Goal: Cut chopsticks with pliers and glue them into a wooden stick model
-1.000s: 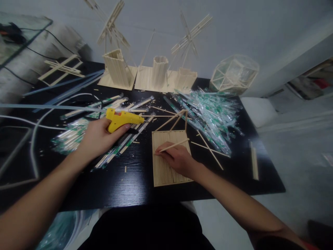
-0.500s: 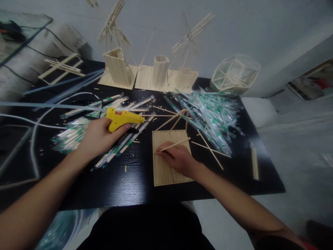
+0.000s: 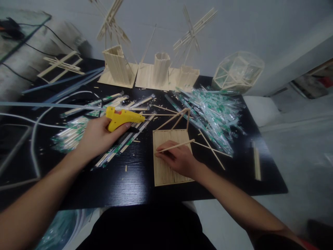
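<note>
No readable text, labels, numbers or signs anywhere.

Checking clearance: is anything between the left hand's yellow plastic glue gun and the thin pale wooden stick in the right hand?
Nothing visible blocks the line from the glue gun in the left hand to the pinched end of the stick. The angled pale wooden frame beyond the pale rectangular wooden panel sits close beside it.
</note>
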The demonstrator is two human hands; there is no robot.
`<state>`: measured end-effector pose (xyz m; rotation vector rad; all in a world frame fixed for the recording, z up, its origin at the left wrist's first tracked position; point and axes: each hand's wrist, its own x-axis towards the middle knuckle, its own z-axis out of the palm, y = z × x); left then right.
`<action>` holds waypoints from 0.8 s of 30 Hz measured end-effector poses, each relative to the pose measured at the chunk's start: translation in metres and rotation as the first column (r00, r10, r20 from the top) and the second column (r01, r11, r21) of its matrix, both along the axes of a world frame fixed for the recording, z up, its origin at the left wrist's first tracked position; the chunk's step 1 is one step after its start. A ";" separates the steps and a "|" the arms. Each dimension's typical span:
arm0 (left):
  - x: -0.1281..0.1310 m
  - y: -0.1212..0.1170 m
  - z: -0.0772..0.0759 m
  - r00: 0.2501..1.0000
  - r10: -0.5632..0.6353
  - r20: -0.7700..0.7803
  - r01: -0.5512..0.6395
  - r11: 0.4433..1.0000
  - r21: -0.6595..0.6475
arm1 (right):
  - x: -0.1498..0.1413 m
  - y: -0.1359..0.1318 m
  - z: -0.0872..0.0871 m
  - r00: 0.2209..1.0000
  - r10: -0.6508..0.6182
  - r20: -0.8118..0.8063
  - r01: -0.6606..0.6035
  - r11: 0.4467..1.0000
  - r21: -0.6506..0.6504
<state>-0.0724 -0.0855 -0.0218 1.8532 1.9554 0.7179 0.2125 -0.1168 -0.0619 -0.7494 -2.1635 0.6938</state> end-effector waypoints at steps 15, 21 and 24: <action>0.001 0.000 0.004 0.999 0.026 -0.038 -0.029 0.997 -0.066 | 0.002 -0.002 0.001 0.999 -0.036 0.019 0.037 0.999 -0.040; -0.002 -0.001 -0.001 0.999 0.005 -0.039 -0.007 0.999 -0.050 | 0.001 0.000 0.002 0.999 -0.024 0.024 0.026 0.999 -0.045; -0.002 -0.001 -0.002 1.000 0.004 -0.030 -0.005 0.999 -0.045 | 0.001 -0.001 0.004 0.999 -0.031 0.032 0.033 0.997 -0.075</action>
